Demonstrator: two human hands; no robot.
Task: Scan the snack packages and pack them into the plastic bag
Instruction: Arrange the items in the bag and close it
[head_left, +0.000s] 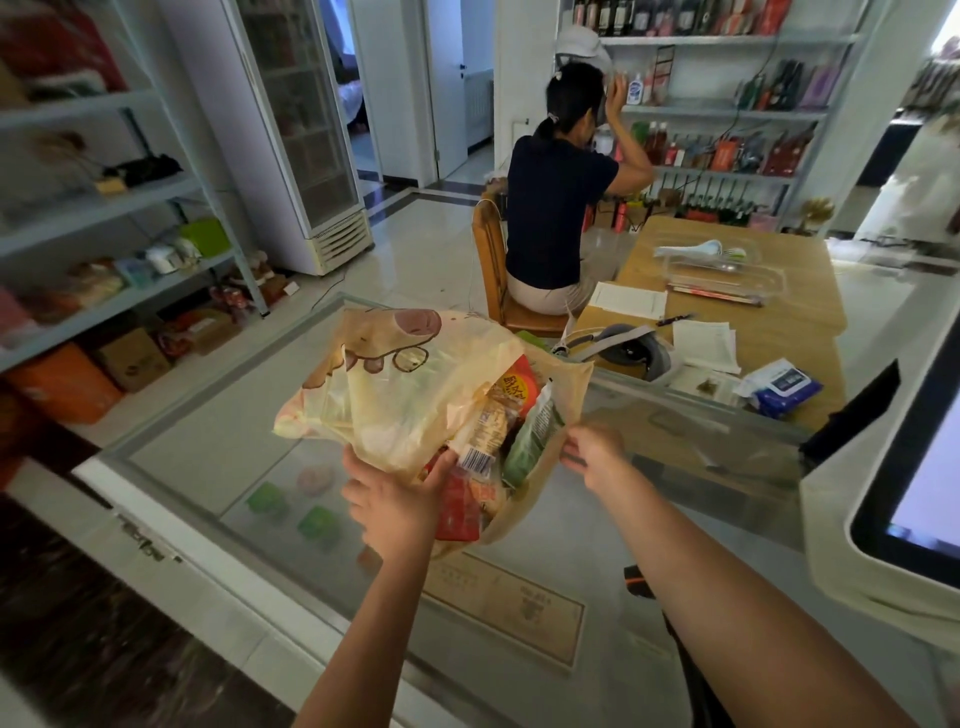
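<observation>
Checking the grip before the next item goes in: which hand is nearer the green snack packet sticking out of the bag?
Right. The right hand pinches the bag's rim just beside the green snack packet; the left hand grips the opposite rim, across other packets.

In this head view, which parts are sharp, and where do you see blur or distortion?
Head view: the bag and both hands, left and right, are fairly sharp; the left shelves are blurred; the wide lens bends the edges; the freezer lid reflects dimly.

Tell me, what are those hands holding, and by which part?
Both hold the plastic bag of snack packages by its open rim: left hand at the near-left edge, right hand pinching the right edge.
</observation>
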